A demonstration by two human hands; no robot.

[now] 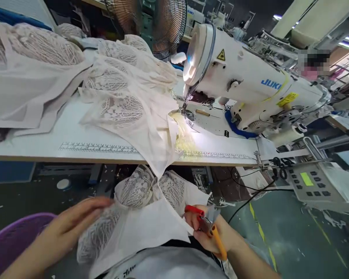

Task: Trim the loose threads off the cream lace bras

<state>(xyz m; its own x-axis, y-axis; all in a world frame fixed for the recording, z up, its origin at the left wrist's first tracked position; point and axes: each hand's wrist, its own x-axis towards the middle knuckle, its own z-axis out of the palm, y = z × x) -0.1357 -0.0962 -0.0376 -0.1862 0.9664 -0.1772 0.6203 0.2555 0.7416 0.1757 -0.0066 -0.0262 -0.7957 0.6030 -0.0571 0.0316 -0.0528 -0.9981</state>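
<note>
- Garment (159,221), white with lace cups, spread across the lap just below the table edge, one lace part draped out to the left.
- Right hand (202,230) closed around scissors (220,244) with one red and one orange handle, fingers also by the garment's right edge; cannot tell how firmly pinched.
- Left hand (72,219) unclenched, fingers stretched toward the lace, fingertips blurred beside the left cup; cannot tell whether touching.
- Hanging fabric (158,155), white, drooping over the table edge to a point, meeting the garment between its two cups.
- Table (72,124) white, with a printed ruler scale (99,147) along the front.
- Lace pieces (120,110) heaped left of the sewing machine (244,73), with another white stack (20,93) farther left.
- Yellowish material (184,133) near the needle, under the lamp's glow.
- Small wooden-handled tool (203,112) lying on the machine bed.
- Fan (148,23) behind the heap; control panel (311,182) at the table's right end.
- Purple basket (17,224) at lower left, partly behind the left forearm.
</note>
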